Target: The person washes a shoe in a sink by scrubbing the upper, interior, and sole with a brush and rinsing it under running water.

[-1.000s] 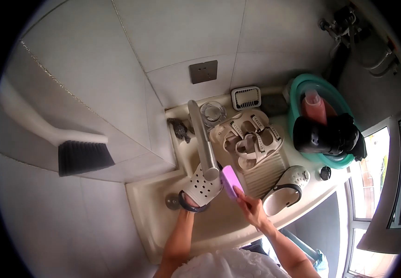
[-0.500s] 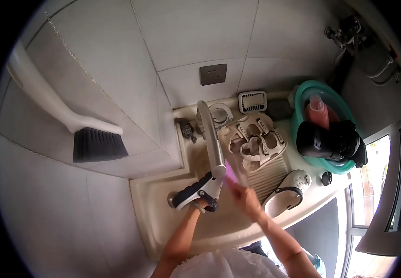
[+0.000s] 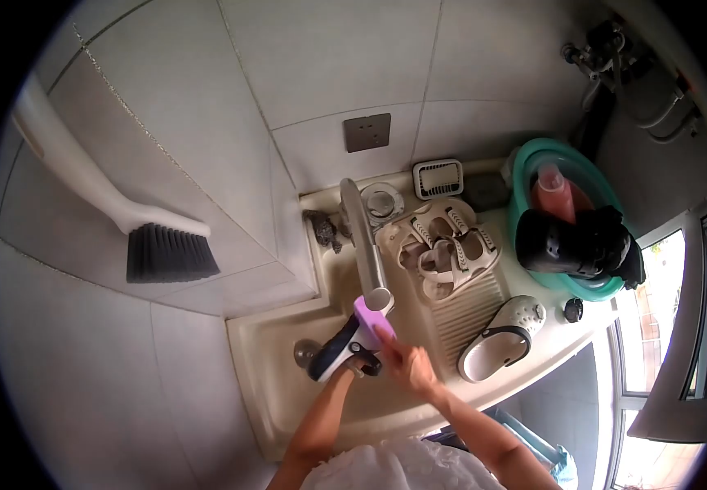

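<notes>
My left hand (image 3: 353, 367) is inside a white clog (image 3: 344, 347) with a dark sole, turned on its side over the sink basin (image 3: 288, 400); most of the fingers are hidden by the shoe. Closed round a purple brush (image 3: 375, 322), my right hand (image 3: 406, 363) presses it to the clog's upper, just below the faucet (image 3: 365, 245). The brush's bristles are hidden. On the ridged board (image 3: 472, 306) lie beige sandals (image 3: 451, 253), and a second white clog (image 3: 502, 341) rests at its right.
A teal basin (image 3: 523, 159) at the right holds a pink bottle (image 3: 555, 194) and a black item (image 3: 566, 245). Behind the sandals are a soap dish (image 3: 438, 179) and a glass dish (image 3: 381, 202). A large brush (image 3: 170, 253) appears at the left, before the wall.
The clog has turned from its holed upper facing me onto its side. My right hand has moved left with the purple brush, which now touches the clog.
</notes>
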Demonstrator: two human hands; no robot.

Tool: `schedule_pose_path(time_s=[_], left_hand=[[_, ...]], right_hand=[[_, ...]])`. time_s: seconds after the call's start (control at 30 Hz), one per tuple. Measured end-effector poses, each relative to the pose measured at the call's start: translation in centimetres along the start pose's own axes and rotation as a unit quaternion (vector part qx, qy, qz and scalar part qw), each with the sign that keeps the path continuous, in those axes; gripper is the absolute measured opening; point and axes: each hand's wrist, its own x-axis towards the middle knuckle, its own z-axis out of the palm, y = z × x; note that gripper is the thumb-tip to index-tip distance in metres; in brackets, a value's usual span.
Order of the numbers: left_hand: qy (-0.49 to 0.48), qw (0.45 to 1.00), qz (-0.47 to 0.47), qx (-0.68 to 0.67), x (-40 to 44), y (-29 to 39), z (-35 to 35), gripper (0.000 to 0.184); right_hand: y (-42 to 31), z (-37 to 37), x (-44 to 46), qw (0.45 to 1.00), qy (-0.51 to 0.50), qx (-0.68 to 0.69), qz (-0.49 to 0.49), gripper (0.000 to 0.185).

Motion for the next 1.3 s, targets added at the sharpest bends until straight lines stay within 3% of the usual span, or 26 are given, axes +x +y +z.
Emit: schedule_pose_path(time_s=[0.03,0.2,0.27,0.3,0.4,0.47,0.53,0.57,0.7,0.73,0.77,0.8,0.83,0.93,0.97,1.1,1.13,1.2,1.23,1.27,1.3], left_hand=[[0.002,1.0,-0.001,0.0,-0.1,-0.3,-0.2,0.039],[0.009,1.0,0.011,-0.003,-0.1,-0.2,0.0,0.039],[-0.002,0.999,0.026,-0.042,0.4,0.7,0.8,0.039],[-0.012,0.997,0.034,-0.073,0.6,1.4,1.7,0.04],[-0.06,0.952,0.023,-0.299,1.0,4.2,5.5,0.04],[-0.099,0.919,0.034,-0.38,1.3,4.5,6.4,0.04],[-0.136,0.947,0.103,-0.272,1.2,3.6,5.0,0.045],[-0.081,0.95,0.138,-0.267,1.8,3.5,4.7,0.044],[-0.126,0.95,0.181,-0.221,2.6,2.2,3.8,0.039],[-0.018,0.964,0.259,0.058,2.0,2.3,5.1,0.038],[0.006,0.916,0.289,0.279,1.3,2.6,6.4,0.036],[0.07,0.773,0.316,0.545,0.4,3.0,8.1,0.034],[0.125,0.617,0.337,0.7,-0.5,3.5,9.8,0.032],[0.187,0.414,0.272,0.848,0.1,5.1,10.0,0.024],[0.174,0.503,0.371,0.761,1.8,4.3,5.5,0.028],[0.142,0.568,0.306,0.751,0.3,5.2,8.9,0.029],[0.146,0.636,0.359,0.667,0.7,3.3,8.0,0.028],[0.139,0.621,0.401,0.659,1.9,2.8,6.1,0.026],[0.135,0.612,0.421,0.656,2.4,2.5,5.3,0.025],[0.064,0.881,0.35,0.313,3.5,2.6,3.7,0.025],[-0.024,0.974,0.207,-0.091,3.6,3.4,3.8,0.025]], right_hand=[[0.1,-0.8,0.9,0.996,-0.035,-0.01,0.085,0.041],[2.9,-1.1,4.3,0.992,-0.005,0.05,0.118,0.038],[3.0,-1.4,4.6,0.977,-0.014,0.114,0.18,0.04],[2.7,-1.8,4.6,0.957,-0.032,0.187,0.218,0.04],[2.6,-1.4,2.4,0.954,-0.059,0.189,0.223,0.043],[1.1,-1.3,0.1,0.958,-0.022,0.196,0.209,0.041],[0.0,-1.0,-2.7,0.975,0.007,0.147,0.168,0.039],[-0.3,-1.1,-3.7,0.982,-0.008,0.12,0.144,0.04],[0.0,-0.6,-4.3,0.995,0.008,0.079,0.063,0.042],[0.0,-0.9,-2.8,0.994,-0.003,0.069,0.087,0.041],[0.1,-1.2,-0.7,0.992,0.003,0.067,0.104,0.041],[0.2,-1.5,1.4,0.99,0.01,0.066,0.121,0.04],[0.4,-1.7,2.4,0.988,0.012,0.075,0.137,0.04],[0.0,-0.9,-0.2,0.985,-0.014,0.117,0.125,0.04],[0.1,-0.7,-0.7,0.986,-0.025,0.118,0.116,0.04],[0.1,-0.1,-0.4,0.993,0.002,0.093,0.075,0.037],[-0.2,-0.7,1.4,0.986,0.015,0.106,0.131,0.037],[-0.4,-1.3,2.9,0.977,0.029,0.118,0.177,0.037],[-0.3,-1.1,1.7,0.982,0.005,0.123,0.143,0.038],[-0.2,-0.7,0.4,0.986,-0.021,0.126,0.108,0.038],[-0.3,-0.1,-0.1,0.994,0.0,0.104,0.032,0.038]])
